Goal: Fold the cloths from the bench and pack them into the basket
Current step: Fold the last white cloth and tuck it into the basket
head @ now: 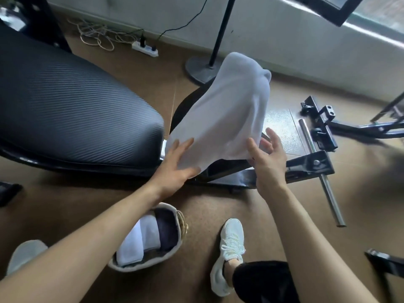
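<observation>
A white cloth (227, 114) hangs draped over the raised end of the black bench, just right of its ribbed pad (65, 106). My left hand (175, 169) touches the cloth's lower left corner with straight fingers. At the lower right edge, my right hand (266, 158) has its thumb against the cloth and its fingers spread beside it. The pale basket (140, 267) stands on the floor under my left forearm. It holds a folded white cloth (140, 239) and a folded dark cloth (168, 230).
The bench's metal frame and bars (317, 149) stretch right across the brown floor. A lamp stand's base (199, 68) stands behind the cloth, and a power strip (145, 49) with cables lies by the wall. My white shoes (229, 254) are beside the basket.
</observation>
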The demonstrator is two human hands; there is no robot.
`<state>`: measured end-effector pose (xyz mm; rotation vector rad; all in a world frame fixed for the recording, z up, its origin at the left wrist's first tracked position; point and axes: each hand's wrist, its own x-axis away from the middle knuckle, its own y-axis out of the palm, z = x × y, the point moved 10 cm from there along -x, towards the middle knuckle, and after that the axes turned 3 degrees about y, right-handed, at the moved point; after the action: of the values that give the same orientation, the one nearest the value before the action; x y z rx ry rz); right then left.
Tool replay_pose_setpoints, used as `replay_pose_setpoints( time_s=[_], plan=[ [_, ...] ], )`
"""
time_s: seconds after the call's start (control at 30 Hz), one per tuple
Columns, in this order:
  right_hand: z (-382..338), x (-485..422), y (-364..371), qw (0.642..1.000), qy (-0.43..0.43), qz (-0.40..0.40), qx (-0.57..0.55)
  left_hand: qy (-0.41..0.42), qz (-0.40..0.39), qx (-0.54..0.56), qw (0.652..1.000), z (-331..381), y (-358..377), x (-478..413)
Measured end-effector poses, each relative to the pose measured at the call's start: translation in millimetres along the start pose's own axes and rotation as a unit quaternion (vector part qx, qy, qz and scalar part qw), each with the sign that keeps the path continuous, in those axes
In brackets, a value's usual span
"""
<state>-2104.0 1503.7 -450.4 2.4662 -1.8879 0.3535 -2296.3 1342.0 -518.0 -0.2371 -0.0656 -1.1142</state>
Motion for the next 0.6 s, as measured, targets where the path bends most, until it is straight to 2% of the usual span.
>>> replay_pose_setpoints(
  time_s=[0.07, 0.13, 0.33, 0.5, 0.6],
  plan=[
    [2.9, -4.0, 4.1, 1.0, 0.001, -0.006, -0.014, 0.013, -0.019, -0.04, 0.999, 1.5, 3.3, -8.0],
    [4.9, -3.0, 2.1, 1.0, -0.008, -0.004, -0.019, 0.025, -0.006, -0.064, 0.998, 2.0, 0.4, -13.1],
    [-10.4, 22.5, -7.9, 0.999, -0.048, 0.007, -0.015, 0.082, 0.015, -0.046, 0.995, 16.0, -9.1, -15.0],
    [-30.7, 64.8, -19.8, 0.989, -0.136, -0.01, 0.049, 0.112, 0.058, -0.068, 0.99, 26.7, -22.2, 11.7],
    [-47.3, 93.1, -19.3, 0.969, -0.215, -0.01, 0.123, 0.111, 0.058, -0.103, 0.987, 27.7, -30.4, 41.1]
  ],
)
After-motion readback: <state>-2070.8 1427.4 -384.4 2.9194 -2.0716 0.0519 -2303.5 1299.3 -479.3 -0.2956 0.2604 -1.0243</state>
